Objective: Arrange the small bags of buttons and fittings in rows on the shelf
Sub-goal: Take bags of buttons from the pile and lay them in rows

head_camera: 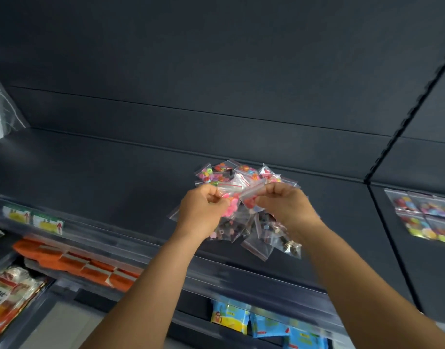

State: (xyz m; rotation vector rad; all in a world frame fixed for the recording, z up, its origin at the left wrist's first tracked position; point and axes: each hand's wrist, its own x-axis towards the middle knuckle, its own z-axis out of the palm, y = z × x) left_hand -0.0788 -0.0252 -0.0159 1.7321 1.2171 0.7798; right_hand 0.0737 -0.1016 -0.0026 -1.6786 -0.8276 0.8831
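Head view: left hand [202, 206] fingers pinch a small clear bag of pink buttons [230, 201]; right hand [283, 201] fingers pinch a see-through bag of red buttons [251, 196], its length running from 8 to 2 o'clock above the dark shelf [103, 172].

Heap of bags [241, 210] on shelf [103, 172], mid-depth; arranged bags [427, 217] right of heap, past the divider [382, 152].

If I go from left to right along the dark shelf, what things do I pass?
Clear bag → left hand → right hand, both over the heap of small bags → rows of button bags.
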